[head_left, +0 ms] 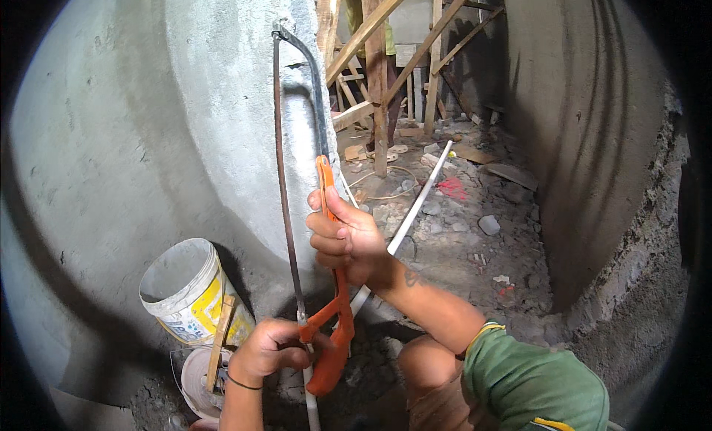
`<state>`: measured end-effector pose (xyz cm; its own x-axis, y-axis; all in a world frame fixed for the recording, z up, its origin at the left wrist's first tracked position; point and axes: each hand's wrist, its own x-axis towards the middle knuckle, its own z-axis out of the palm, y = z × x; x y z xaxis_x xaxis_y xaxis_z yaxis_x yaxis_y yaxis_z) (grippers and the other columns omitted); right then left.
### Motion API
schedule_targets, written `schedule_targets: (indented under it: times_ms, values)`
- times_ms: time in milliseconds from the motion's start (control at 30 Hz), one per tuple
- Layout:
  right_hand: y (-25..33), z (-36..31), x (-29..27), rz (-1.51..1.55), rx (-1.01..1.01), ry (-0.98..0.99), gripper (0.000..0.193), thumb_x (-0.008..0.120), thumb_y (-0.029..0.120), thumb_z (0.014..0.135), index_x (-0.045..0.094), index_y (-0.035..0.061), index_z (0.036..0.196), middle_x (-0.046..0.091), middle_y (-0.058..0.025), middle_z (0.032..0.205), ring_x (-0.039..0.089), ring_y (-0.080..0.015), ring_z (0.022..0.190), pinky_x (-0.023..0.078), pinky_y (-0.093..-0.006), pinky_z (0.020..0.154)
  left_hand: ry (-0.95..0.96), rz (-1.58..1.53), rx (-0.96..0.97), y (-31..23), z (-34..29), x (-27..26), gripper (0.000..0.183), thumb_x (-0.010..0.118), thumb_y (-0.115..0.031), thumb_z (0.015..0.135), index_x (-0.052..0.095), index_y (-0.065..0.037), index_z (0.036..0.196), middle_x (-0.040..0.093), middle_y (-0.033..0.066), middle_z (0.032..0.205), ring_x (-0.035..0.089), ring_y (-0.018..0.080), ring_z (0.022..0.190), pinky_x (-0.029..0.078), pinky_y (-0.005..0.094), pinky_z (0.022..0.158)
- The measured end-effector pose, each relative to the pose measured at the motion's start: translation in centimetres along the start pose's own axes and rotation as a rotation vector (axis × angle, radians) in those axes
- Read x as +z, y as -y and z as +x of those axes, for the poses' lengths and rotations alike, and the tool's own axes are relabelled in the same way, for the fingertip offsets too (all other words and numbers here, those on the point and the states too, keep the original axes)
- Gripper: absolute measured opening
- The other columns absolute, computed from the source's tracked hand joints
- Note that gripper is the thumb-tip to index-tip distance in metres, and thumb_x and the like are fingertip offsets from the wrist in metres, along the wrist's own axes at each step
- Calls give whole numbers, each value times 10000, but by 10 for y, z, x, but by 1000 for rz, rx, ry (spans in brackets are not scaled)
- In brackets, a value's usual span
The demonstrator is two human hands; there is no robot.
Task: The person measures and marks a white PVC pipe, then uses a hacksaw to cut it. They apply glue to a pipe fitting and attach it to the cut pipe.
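Note:
A hacksaw with an orange handle and a dark bent frame stands nearly upright in front of me, its long rusty-brown blade on the left. My right hand is wrapped round the orange part of the frame. Lower down, my left hand has its fingers curled at the bottom of the hacksaw, by the handle and the blade's lower end. Just under that end a white pipe runs down past the left hand. Part of the left fingers is hidden by the handle.
Left stand a white and yellow bucket, a smaller round container and a wood strip. A long white pipe slants over the rubble floor. Wooden props and a partly hidden person are behind; concrete walls flank me.

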<state>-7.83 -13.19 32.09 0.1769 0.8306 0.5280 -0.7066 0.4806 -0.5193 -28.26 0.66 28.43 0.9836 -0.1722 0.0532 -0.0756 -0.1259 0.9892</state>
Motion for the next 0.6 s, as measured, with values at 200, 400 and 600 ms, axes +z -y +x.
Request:
schedule_targets:
  times_ms: [200, 400, 600]
  values:
    - [2, 0, -2, 53, 28, 12, 354, 279, 424, 1103, 480, 136, 1153, 332, 78, 652, 281, -21, 473, 251, -182, 390, 59, 212, 9, -9, 5, 5, 280, 728, -112, 839, 726, 20, 1086, 735, 59, 1012, 645, 146, 921, 505, 314, 840]
    - [3, -1, -9, -15, 51, 12, 372, 261, 419, 1107, 482, 122, 1152, 338, 80, 644, 276, -20, 464, 259, -180, 387, 54, 144, -119, -27, 6, 18, 256, 733, -186, 902, 726, 12, 1064, 729, 51, 955, 623, 124, 896, 493, 295, 817]
    - [8, -1, 3, -101, 10, -76, 332, 326, 398, 1101, 491, 110, 1099, 337, 85, 623, 276, -14, 443, 233, -183, 369, 34, 143, 17, -18, 12, 23, 238, 731, -217, 919, 710, 17, 960, 680, 14, 841, 580, 76, 804, 471, 266, 731]
